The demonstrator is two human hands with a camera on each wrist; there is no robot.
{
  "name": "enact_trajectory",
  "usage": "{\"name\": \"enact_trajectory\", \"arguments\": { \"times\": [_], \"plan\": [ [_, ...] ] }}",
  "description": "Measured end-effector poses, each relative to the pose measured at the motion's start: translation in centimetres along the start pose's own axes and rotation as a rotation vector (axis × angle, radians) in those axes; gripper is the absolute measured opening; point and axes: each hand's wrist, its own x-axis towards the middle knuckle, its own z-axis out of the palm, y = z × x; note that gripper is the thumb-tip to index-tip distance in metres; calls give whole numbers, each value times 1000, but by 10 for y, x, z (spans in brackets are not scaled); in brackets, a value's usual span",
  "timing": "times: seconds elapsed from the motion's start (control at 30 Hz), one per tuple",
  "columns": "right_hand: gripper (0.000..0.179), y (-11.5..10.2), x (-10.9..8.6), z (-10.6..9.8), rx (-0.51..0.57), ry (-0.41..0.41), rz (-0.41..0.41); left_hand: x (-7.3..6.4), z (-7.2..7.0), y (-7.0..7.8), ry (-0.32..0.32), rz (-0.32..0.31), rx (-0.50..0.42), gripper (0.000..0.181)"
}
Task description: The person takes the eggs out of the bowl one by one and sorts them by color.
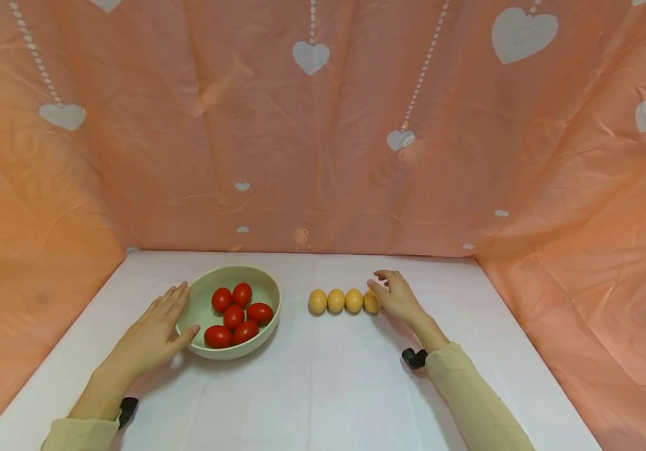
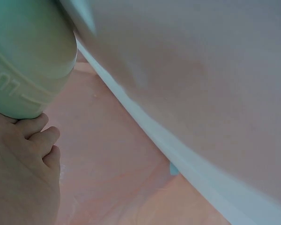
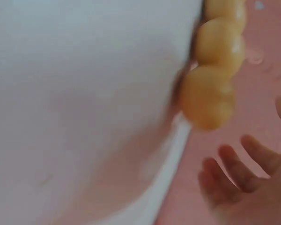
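A pale green bowl (image 1: pixel 197 348) with several red tomatoes (image 1: pixel 234 317) in it stands on the left part of the table. My left hand (image 1: pixel 150 332) rests against the bowl's left side, fingers straight and thumb at the rim. In the left wrist view, the fingers (image 2: pixel 37 133) lie along the outside of the bowl (image 2: pixel 30 70), where raised lettering shows. Right of the bowl, several yellow eggs (image 1: pixel 336 301) stand in a row. My right hand (image 1: pixel 400 300) is beside the row's right end, partly covering the last egg. The right wrist view shows its loosely bent fingers (image 3: pixel 236 166) apart from the nearest egg (image 3: pixel 207 97).
A white cloth covers the table (image 1: pixel 311 394). Orange-pink curtains (image 1: pixel 323 156) with white hearts hang behind it and on both sides. A black wrist camera (image 1: pixel 128 411) sits on the left wrist and a black camera (image 1: pixel 414 358) on the right.
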Motion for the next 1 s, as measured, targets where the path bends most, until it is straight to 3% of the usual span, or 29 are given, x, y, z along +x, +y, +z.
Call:
{"name": "enact_trajectory", "arguments": {
  "times": [0.13,0.23,0.43,0.57,0.67,0.8,1.0],
  "plan": [
    [47,-27,4,6,27,79,-88,-1,0,-1,-6,2,1,85],
    [42,-53,7,17,51,81,-189,-1,0,0,-11,-1,-4,84],
    [38,-104,13,53,86,-48,-437,-2,-1,1,-17,-10,-10,84],
    [36,-131,19,77,84,-144,-543,-2,-2,1,-17,-10,-9,84],
    [36,-147,23,93,89,-206,-582,-2,-2,2,-13,-12,-10,83],
    [38,-164,30,109,58,-286,-560,-1,-1,1,-5,-7,-14,83],
    [38,-178,44,133,-138,-354,-511,-1,-1,0,-9,-12,-17,83]
  ]
}}
